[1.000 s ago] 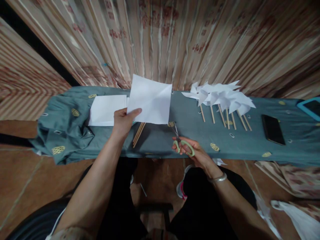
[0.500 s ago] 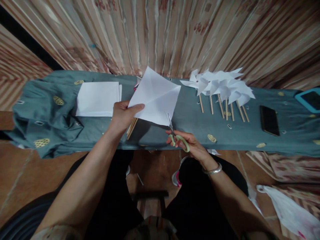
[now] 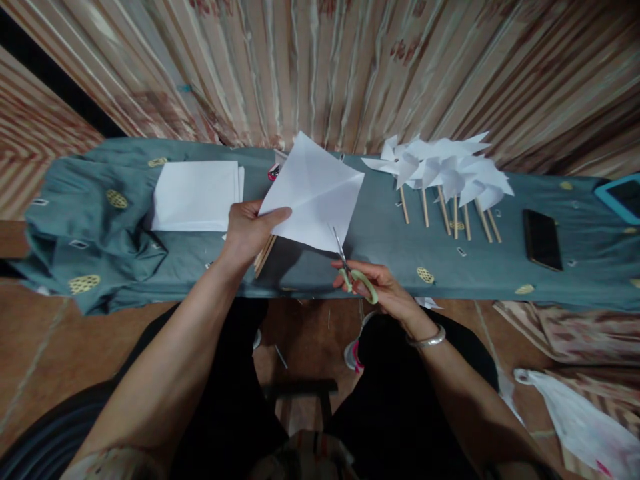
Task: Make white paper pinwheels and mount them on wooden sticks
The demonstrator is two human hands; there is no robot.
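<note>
My left hand [image 3: 253,227] pinches the left corner of a white square sheet of paper [image 3: 315,190], thumb on top. Crease lines cross the sheet, which is held up above the cloth-covered table. In my right hand [image 3: 377,283] is a pair of scissors [image 3: 345,263] with light green handles. Their blades lie at the paper's near corner, pointing up along the sheet toward its middle. How far the blades have cut in, I cannot make out. Several thin wooden sticks [image 3: 264,257] lie partly hidden beneath the paper and my left hand.
A stack of white paper [image 3: 196,197] lies on the left of the grey-green cloth [image 3: 310,280]. Several white paper pinwheels [image 3: 445,170] on sticks lie to the right. Farther right are a black phone [image 3: 543,240] and a blue-framed device [image 3: 620,197]. A curtain [image 3: 320,73] hangs behind.
The view has shifted very slightly. Both hands, the paper and the scissors keep nearly the same pose, with the blades still at the near corner.
</note>
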